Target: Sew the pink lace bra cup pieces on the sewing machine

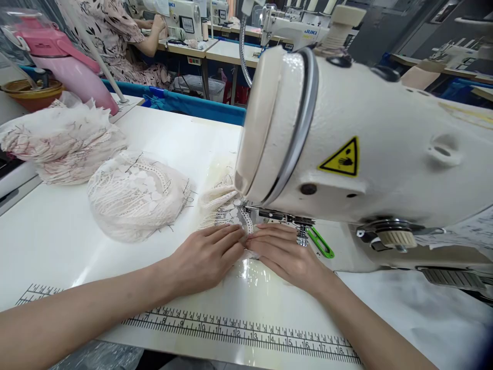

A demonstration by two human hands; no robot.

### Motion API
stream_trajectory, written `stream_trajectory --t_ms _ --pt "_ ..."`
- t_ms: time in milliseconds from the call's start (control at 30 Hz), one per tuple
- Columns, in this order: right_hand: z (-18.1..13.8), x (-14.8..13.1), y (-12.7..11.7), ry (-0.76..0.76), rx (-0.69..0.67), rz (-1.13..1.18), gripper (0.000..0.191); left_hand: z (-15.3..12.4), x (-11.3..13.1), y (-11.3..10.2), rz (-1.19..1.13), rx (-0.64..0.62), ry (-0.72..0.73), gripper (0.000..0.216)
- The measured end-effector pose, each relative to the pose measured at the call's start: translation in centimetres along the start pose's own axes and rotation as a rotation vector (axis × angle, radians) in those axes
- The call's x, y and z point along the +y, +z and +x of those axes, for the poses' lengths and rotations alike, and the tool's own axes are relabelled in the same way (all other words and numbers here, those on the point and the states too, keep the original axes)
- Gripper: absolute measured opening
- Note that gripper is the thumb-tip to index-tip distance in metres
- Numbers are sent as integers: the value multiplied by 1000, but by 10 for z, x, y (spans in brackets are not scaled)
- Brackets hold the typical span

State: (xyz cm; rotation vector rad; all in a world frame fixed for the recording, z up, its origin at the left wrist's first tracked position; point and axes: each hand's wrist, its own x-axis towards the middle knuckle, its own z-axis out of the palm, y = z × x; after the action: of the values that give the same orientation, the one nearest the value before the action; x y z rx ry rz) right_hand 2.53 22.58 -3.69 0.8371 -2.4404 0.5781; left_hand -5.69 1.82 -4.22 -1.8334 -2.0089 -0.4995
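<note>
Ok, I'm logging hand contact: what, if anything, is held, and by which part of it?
The left hand and right hand have fingers on the near end of the lace at the sewing machine; whether pinched or only pressed cannot be told.

Prob. pink bottle [67, 77] nr brown bowl [36, 98], far L.

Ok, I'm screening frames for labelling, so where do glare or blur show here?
Head view: bright glare spots the white table just below the left hand and right hand; head view: the warning label is crisp, while the machine at far upper right looks softer; head view: the bottom-right corner falls dark.
</note>
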Motion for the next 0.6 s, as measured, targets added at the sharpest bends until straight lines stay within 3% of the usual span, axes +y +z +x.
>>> stream_trajectory --t_ms 333,600 --pt "0 -2 1 42 70 49 16 1 2 3 -39 -20 -15 22" --pt "-5 2 -1 81 10 -55 14 3 4 6 -24 -6 -32 21"
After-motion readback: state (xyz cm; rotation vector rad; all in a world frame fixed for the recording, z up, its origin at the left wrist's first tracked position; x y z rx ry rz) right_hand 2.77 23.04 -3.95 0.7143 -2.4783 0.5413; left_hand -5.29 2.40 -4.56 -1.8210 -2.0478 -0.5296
